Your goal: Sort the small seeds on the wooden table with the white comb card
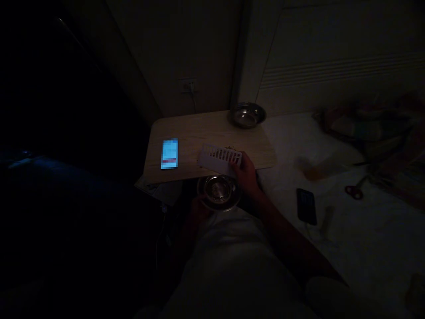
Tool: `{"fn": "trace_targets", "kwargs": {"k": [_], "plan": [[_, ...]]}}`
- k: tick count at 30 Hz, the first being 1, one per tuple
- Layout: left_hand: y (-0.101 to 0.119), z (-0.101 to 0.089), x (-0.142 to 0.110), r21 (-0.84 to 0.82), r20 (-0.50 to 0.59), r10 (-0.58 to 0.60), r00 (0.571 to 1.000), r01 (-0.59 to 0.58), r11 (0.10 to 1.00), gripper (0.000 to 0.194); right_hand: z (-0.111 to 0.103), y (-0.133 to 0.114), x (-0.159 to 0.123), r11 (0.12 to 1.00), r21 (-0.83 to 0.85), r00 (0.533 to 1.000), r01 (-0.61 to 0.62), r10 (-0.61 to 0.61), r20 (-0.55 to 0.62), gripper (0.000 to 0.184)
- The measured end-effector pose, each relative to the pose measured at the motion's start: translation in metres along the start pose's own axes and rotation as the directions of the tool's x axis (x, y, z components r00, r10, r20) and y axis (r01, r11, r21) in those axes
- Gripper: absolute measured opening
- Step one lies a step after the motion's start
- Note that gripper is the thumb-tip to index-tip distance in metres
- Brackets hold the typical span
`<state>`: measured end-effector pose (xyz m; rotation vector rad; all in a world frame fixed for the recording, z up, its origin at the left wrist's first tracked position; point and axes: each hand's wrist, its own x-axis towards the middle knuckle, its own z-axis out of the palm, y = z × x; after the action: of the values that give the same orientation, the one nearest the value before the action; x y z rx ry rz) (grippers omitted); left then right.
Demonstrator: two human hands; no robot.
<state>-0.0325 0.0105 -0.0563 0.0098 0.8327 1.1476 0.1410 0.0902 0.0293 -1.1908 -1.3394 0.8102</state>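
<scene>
The light is very dim. My right hand [248,173] grips one end of a white slotted plastic piece [215,162], its fingers closed round the edge. The piece lies tilted over the front part of a small wooden table [195,128]. Small dark bits lie on the tabletop just behind it. Below the table's front edge, in front of my body, is a round metal bowl [229,206] with some small bits in it. At the bowl's left rim, my left hand [201,209] is closed on it, its fingers mostly lost in shadow.
A lit phone [169,153] lies on the table's left side. Another metal bowl [248,116] stands at its back right corner. On the white sheet to the right are a dark phone [306,206], red-handled scissors [353,192] and crumpled cloth [365,128]. A plugged-in socket [187,85] is behind.
</scene>
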Motion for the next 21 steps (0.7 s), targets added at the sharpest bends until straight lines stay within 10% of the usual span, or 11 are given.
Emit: {"fn": "trace_targets", "kwargs": {"k": [21], "plan": [[0.004, 0.011, -0.005, -0.149, 0.0, 0.003, 1.0, -0.003, 0.989, 0.035, -0.003, 0.002, -0.003, 0.996, -0.083, 1.0, 0.022, -0.023, -0.012, 0.016]]}}
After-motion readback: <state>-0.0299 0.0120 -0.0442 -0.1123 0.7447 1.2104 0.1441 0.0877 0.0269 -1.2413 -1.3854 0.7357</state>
